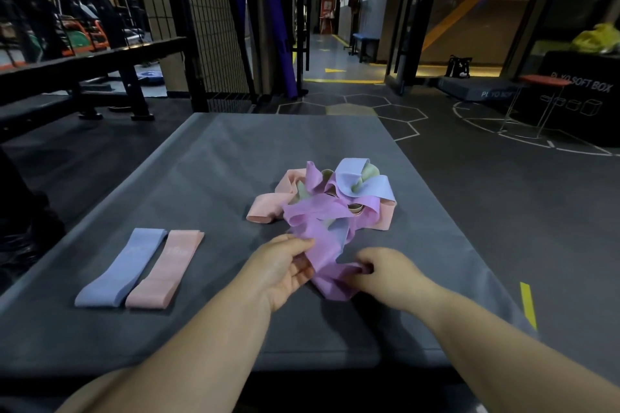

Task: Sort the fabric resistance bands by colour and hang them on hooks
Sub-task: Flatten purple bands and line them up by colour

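Observation:
A tangled pile of fabric bands (335,198) in pink, purple, blue and pale green lies in the middle of the grey mat (214,157). A purple band (323,255) trails from the pile toward me. My left hand (285,268) pinches its left edge and my right hand (385,273) grips its near end. To the left, a blue band (124,268) and a pink band (167,270) lie flat side by side.
A black wire grid panel (208,20) stands beyond the mat's far left corner, with a black bench rail (90,60) to its left. Plyo soft boxes (577,94) and a red-topped stool (536,84) stand at the right. Hooks are not visible.

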`<control>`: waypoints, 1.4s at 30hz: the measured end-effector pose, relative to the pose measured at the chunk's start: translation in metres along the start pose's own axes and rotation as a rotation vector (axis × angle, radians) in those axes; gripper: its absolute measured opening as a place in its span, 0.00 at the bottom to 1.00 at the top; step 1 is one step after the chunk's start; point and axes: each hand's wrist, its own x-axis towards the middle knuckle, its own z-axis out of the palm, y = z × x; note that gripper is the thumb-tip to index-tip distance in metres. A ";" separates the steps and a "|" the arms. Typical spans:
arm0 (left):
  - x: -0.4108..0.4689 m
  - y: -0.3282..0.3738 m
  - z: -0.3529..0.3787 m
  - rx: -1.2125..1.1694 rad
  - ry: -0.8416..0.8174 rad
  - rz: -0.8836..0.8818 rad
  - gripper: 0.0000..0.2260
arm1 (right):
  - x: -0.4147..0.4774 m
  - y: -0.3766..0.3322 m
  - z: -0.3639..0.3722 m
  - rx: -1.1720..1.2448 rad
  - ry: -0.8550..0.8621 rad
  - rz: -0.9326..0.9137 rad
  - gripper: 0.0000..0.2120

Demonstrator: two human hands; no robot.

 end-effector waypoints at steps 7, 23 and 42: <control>0.010 0.005 -0.018 0.386 0.321 0.287 0.19 | -0.008 0.014 -0.029 0.491 -0.057 -0.021 0.06; 0.028 -0.009 -0.016 0.916 0.175 0.384 0.33 | -0.016 0.040 -0.048 0.383 -0.050 0.180 0.20; 0.006 0.010 -0.018 0.876 0.237 0.315 0.25 | -0.010 0.042 -0.045 0.195 0.081 0.038 0.24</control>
